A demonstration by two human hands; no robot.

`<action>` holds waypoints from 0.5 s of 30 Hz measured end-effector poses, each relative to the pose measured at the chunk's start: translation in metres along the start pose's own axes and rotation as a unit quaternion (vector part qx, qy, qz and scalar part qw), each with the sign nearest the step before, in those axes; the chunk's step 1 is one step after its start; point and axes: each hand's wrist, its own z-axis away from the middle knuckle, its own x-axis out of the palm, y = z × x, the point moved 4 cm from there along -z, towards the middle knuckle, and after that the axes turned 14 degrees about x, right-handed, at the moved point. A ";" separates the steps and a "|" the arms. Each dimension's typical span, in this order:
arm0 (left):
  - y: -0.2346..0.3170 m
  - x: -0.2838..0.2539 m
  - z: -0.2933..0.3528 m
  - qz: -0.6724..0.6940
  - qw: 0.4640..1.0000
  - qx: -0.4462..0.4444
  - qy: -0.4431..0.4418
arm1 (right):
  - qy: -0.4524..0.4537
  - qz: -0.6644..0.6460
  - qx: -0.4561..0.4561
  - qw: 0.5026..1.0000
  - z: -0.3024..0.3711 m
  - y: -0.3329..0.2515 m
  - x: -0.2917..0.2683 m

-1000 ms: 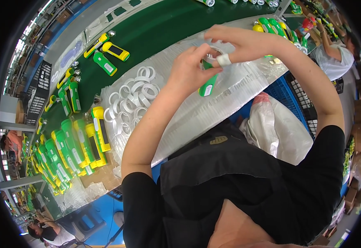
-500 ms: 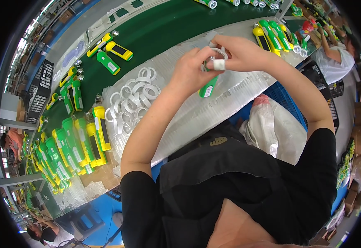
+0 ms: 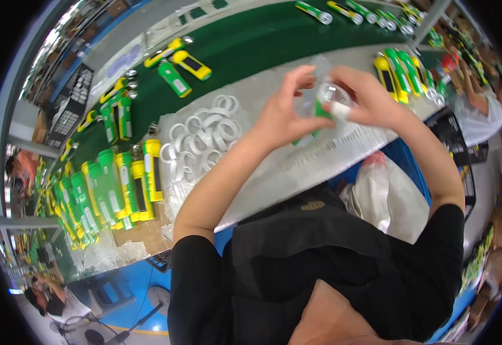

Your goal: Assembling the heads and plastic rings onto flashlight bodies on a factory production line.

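Note:
My right hand (image 3: 369,95) grips a green flashlight (image 3: 321,109) near its head, where a clear lens and a pale rim show. A white wrap (image 3: 340,111) covers one of its fingertips. Beside it my left hand (image 3: 288,109) has its fingers raised and apart; its thumb reaches across the flashlight's body, and whether it touches cannot be told. Much of the body is hidden behind the hands and blurred. To the left of my left hand lies a pile of white plastic rings (image 3: 207,135) on the plastic-covered worktop (image 3: 285,172).
Rows of green and yellow flashlights (image 3: 107,184) lie at the left, and a few (image 3: 403,75) at the right end. Others (image 3: 176,80) rest on the dark green surface (image 3: 245,40) beyond. A white sack (image 3: 386,198) stands below the edge. Co-workers (image 3: 475,112) sit further off.
The view has shifted, so the bench sits differently in the picture. My left hand's fingers have opened away from the flashlight head, while my right hand keeps hold of it.

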 end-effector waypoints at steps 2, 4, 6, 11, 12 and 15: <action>0.005 -0.010 0.008 0.126 0.985 -0.105 -0.050 | 0.011 -0.050 0.056 0.997 0.005 -0.013 -0.005; 0.011 -0.002 0.016 0.242 0.949 -0.153 -0.134 | 0.033 -0.098 0.033 0.994 0.011 -0.023 -0.008; 0.028 -0.004 0.018 0.335 0.850 -0.295 -0.279 | -0.027 -0.003 -0.123 0.992 0.007 -0.029 0.001; -0.082 -0.036 -0.003 -0.128 0.945 -0.189 -0.233 | 0.158 -0.031 0.082 0.984 -0.072 0.065 0.085; -0.111 -0.046 0.001 -0.156 0.940 -0.174 -0.249 | 0.148 -0.034 0.117 0.981 -0.102 0.078 0.101; -0.175 -0.100 -0.008 -0.291 0.936 -0.050 -0.191 | 0.254 -0.101 0.099 0.957 -0.168 0.120 0.121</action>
